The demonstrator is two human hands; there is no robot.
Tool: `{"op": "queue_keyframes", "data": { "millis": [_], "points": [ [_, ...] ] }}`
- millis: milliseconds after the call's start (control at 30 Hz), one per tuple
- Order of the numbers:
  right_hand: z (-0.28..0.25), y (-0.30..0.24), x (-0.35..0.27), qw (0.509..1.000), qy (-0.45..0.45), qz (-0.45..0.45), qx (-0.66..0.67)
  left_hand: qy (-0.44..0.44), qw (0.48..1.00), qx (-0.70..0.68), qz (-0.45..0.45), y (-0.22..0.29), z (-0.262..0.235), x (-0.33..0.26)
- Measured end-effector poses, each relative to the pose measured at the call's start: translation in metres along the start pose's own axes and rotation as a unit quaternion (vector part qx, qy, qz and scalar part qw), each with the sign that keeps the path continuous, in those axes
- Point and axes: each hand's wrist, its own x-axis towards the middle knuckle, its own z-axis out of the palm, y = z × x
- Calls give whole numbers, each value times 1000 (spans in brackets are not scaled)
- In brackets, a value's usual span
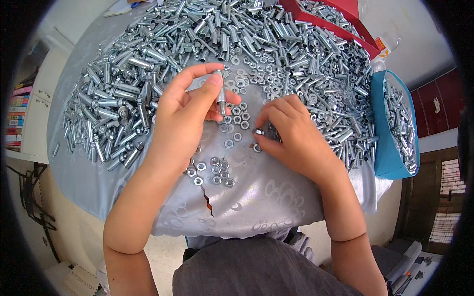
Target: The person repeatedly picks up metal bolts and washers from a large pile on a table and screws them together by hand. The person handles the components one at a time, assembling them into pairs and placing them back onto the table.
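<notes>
My left hand (185, 111) holds a silver expansion bolt (219, 91) upright between thumb and fingers, its threaded end pointing down. My right hand (289, 135) rests on the silver cloth (256, 197) and pinches a small hex nut (258, 131) at its fingertips. Loose nuts (213, 171) lie scattered on the cloth between and below both hands. A large heap of silver bolts and sleeves (197, 34) covers the far half of the table.
A blue tray (390, 123) holding more bolts stands at the right edge. A red tray (326, 15) with bolts sits at the far right. Washers and nuts (256, 69) lie just beyond my hands. Shelves stand at left.
</notes>
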Motion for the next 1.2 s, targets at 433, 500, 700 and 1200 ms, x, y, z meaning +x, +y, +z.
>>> {"op": "queue_keyframes", "data": {
  "millis": [433,500,700,1200],
  "points": [
    [-1,-12,-1,967,83,-8,242,-5,1000,-1,-30,0,4,-3],
    [2,-14,-1,949,105,-13,298,-14,999,-13,-34,0,6,-5],
    [11,-17,-2,912,149,0,383,-22,998,-45,-31,-5,11,-7],
    [11,-16,-3,895,159,57,414,-30,994,-43,-100,-4,10,-9]
  ]
}}
